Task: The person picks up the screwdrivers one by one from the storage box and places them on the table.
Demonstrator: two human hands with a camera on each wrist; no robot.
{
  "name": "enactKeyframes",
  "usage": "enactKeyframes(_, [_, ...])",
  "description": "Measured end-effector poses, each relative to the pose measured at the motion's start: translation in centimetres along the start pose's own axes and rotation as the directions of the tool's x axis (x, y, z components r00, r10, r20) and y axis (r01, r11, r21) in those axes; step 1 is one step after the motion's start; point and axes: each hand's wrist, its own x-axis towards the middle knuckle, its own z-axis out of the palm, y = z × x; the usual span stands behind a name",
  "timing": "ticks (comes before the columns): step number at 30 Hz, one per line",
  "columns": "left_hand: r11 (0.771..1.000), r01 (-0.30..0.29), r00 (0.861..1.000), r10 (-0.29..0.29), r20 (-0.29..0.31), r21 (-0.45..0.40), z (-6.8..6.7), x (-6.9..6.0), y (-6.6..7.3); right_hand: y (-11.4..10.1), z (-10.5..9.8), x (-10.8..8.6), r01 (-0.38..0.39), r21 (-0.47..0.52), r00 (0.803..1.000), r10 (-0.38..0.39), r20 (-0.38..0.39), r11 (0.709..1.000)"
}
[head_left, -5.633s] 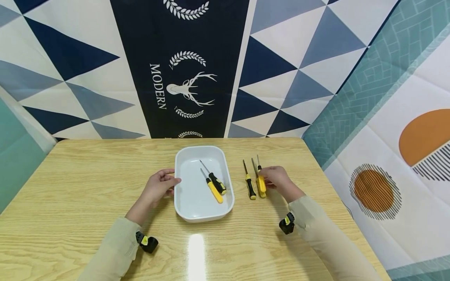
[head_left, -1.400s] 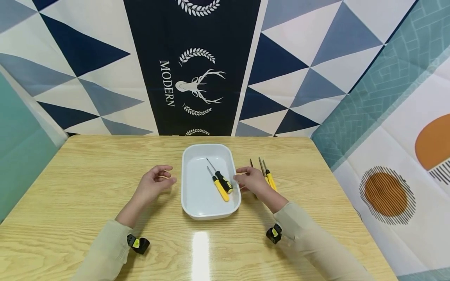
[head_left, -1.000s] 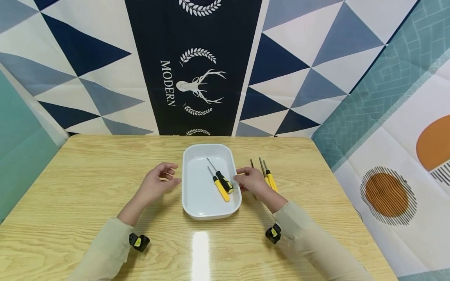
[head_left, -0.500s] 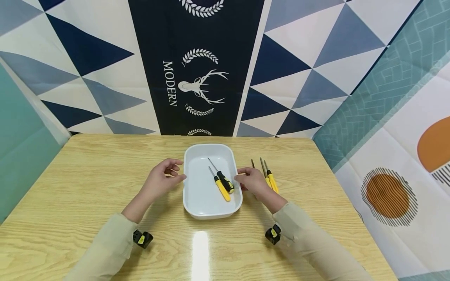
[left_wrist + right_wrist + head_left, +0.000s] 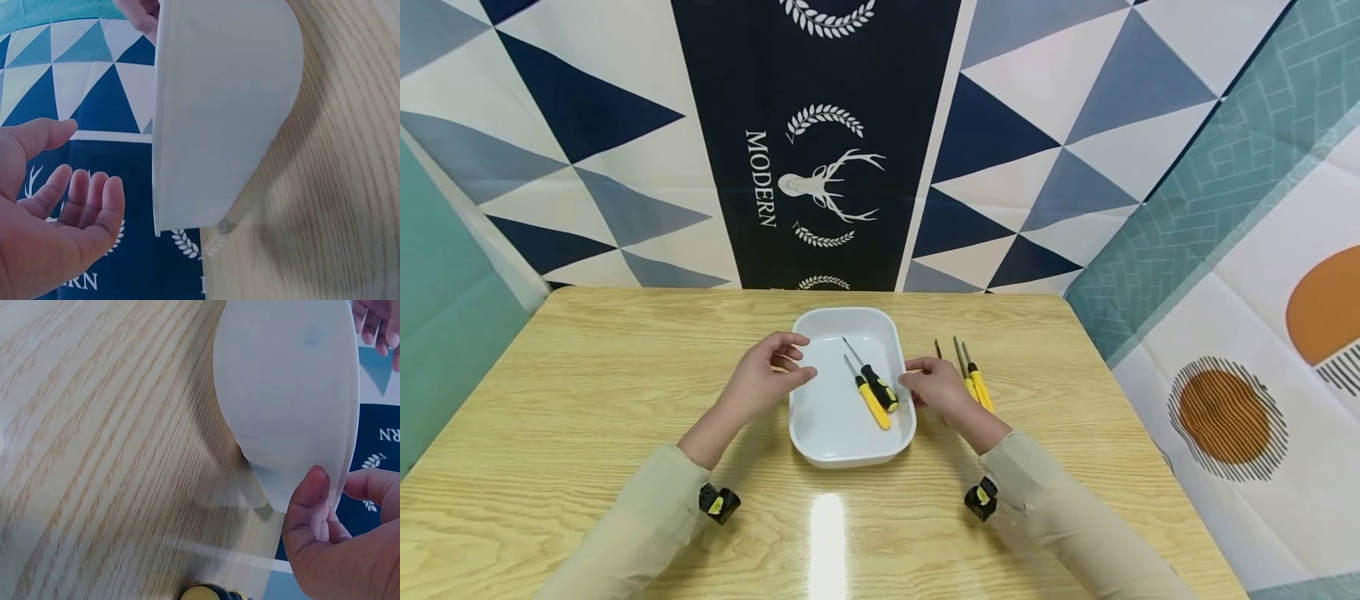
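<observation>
A white rectangular tray [image 5: 820, 450] stands on the table, with two screwdrivers inside: one with a black handle [image 5: 880, 390], one with a yellow handle [image 5: 876, 408]. My left hand [image 5: 767, 375] is over the tray's left rim, fingers loosely bent and holding nothing; in the left wrist view that hand [image 5: 69, 212] is apart from the tray wall [image 5: 219, 112]. At the right rim my right hand [image 5: 942, 387] pinches the tray edge, and the right wrist view shows the thumb and fingers of this hand [image 5: 344, 531] on either side of the rim.
Right of the tray lie more screwdrivers, with yellow handles [image 5: 980, 390] and a dark shaft [image 5: 937, 348], partly hidden by the right hand. Wooden table [image 5: 587, 400] lies under everything; patterned cloths [image 5: 820, 75] hang behind and at the right.
My left hand has moved right, from beside the tray to above its left rim. Compared with the oldest frame, my right hand has left the loose screwdrivers and taken the tray's right rim.
</observation>
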Motion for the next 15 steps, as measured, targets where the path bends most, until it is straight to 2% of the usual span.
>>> enactKeyframes(7, [0.999,0.042,0.999,-0.042,0.033,0.018,1.1,0.3,0.7,-0.2,0.0,-0.1,0.004,0.007,1.0,-0.004,0.001,1.0])
enactKeyframes(15, [0.998,0.055,0.997,-0.057,0.06,0.028,2.3,0.7,1.0,-0.1,0.0,-0.1,0.014,0.003,1.0,-0.014,0.002,1.0])
